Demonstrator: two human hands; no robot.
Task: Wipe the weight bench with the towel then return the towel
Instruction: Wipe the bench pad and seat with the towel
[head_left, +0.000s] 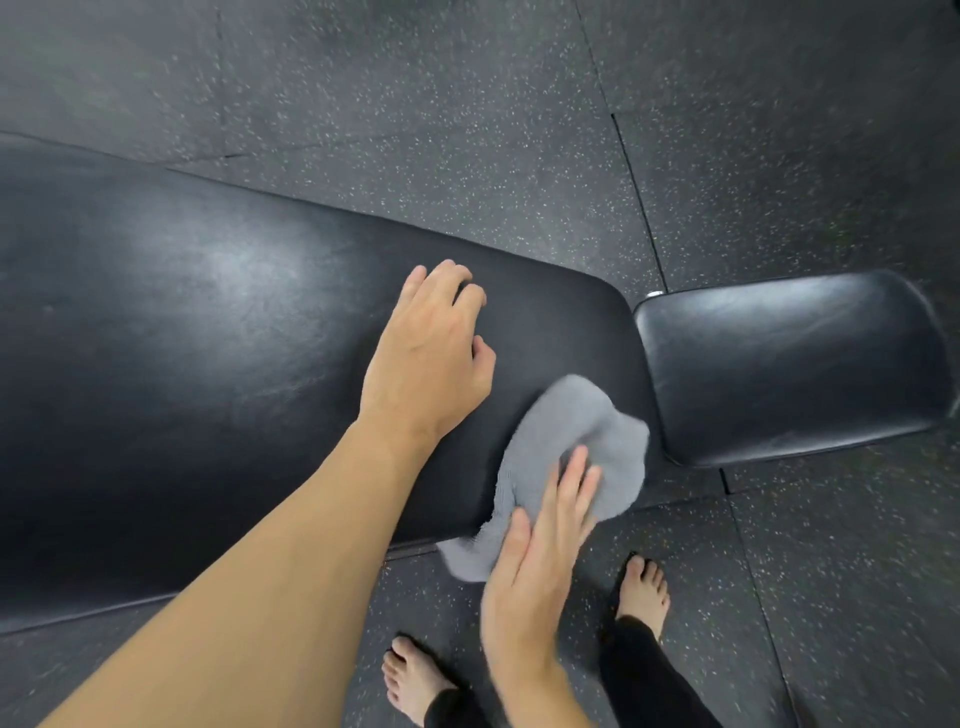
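Observation:
The weight bench has a long black padded back pad (182, 338) running from the left to the middle, and a smaller black seat pad (789, 364) at the right. A crumpled grey towel (576, 431) lies on the near right corner of the long pad, one end hanging over its front edge. My right hand (540, 551) lies flat on the towel, fingers extended, pressing it onto the pad. My left hand (431, 358) rests on the pad just left of the towel, fingers slightly curled, holding nothing.
Dark speckled rubber floor tiles (467, 104) surround the bench. My two bare feet (644, 592) stand on the floor close to the bench's front edge, below the towel. A narrow gap separates the two pads.

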